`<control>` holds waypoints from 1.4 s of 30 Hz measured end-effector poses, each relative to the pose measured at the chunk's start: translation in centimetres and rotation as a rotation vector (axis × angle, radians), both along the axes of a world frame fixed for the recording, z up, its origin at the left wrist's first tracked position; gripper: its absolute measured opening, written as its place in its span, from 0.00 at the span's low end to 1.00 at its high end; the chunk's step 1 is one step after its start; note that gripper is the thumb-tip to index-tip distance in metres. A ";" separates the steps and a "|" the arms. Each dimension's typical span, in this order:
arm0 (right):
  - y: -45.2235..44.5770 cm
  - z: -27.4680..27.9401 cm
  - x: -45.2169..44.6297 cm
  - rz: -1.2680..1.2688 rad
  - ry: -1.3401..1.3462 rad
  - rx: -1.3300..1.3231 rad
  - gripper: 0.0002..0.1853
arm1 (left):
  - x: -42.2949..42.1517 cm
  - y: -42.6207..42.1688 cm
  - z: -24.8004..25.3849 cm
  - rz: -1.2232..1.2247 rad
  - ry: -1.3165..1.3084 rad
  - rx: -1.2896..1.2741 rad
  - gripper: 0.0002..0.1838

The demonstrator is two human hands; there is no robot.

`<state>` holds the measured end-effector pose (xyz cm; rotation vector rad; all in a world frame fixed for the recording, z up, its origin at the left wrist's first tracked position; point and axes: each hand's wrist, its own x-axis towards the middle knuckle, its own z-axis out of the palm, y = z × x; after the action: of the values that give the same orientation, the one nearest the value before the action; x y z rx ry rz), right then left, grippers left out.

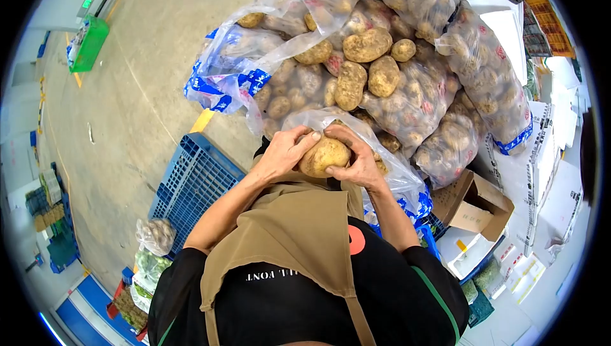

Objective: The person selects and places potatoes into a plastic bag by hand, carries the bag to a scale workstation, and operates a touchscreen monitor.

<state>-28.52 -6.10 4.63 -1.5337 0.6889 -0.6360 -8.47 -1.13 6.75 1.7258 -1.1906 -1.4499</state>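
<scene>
A large tan potato (pixel 325 157) is held in front of my apron between both hands. My left hand (pixel 291 150) grips its left side, the thumb lying along the top edge. On the other side my right hand (pixel 358 158) is curled round it, thumb across the lower right of the skin. Just beyond, an open clear plastic bag (pixel 396 173) with potatoes in it lies close to my right hand. Several loose potatoes (pixel 351 85) rest on top of the piled bags further out.
Filled potato bags (pixel 487 69) are heaped ahead and to the right. A blue plastic pallet (pixel 191 184) lies at my left. An open cardboard box (pixel 472 206) stands at the right, near white foam boxes. A green crate (pixel 89 44) is far left on the concrete floor (pixel 127 110).
</scene>
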 end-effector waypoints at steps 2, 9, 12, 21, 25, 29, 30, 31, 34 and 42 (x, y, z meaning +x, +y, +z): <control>0.4 -0.9 -0.4 -0.066 -0.081 0.202 0.34 | 0.1 0.1 0.5 0.038 0.127 0.106 0.27; 0.5 -1.9 -1.1 -0.175 -0.276 0.583 0.37 | 0.0 -0.5 0.4 0.046 0.246 0.215 0.28; 0.6 -2.7 -1.4 -0.205 -0.327 0.665 0.37 | 0.0 -0.6 0.3 0.072 0.307 0.227 0.26; 3.3 -12.5 -8.6 -0.401 -0.195 1.202 0.30 | 2.4 -0.6 0.2 0.456 0.681 0.224 0.07; 7.9 -19.1 -17.9 -0.569 0.430 1.233 0.23 | 3.7 -0.5 0.0 0.551 0.768 0.218 0.07; 10.3 -21.0 -22.8 -0.607 0.634 1.090 0.28 | 4.2 -0.4 0.0 0.576 0.933 0.288 0.07; 10.3 -23.9 -24.9 -0.456 0.749 0.932 0.24 | 4.5 -0.5 0.3 0.571 0.998 0.306 0.08; 6.5 -15.7 -20.6 -0.023 1.311 0.702 0.19 | 4.8 -0.6 -0.1 0.539 0.994 0.287 0.09; 1.1 -10.7 -17.4 0.318 1.043 0.159 0.17 | 5.0 -0.9 -0.9 0.493 0.984 0.320 0.12; -16.7 -3.1 12.5 0.133 0.570 -0.229 0.18 | 6.2 -1.1 -1.8 0.395 1.066 0.385 0.08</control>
<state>-15.99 -22.83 1.55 -1.9825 0.9514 -0.1709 -2.29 -2.20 4.96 0.9827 -0.0087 -1.9801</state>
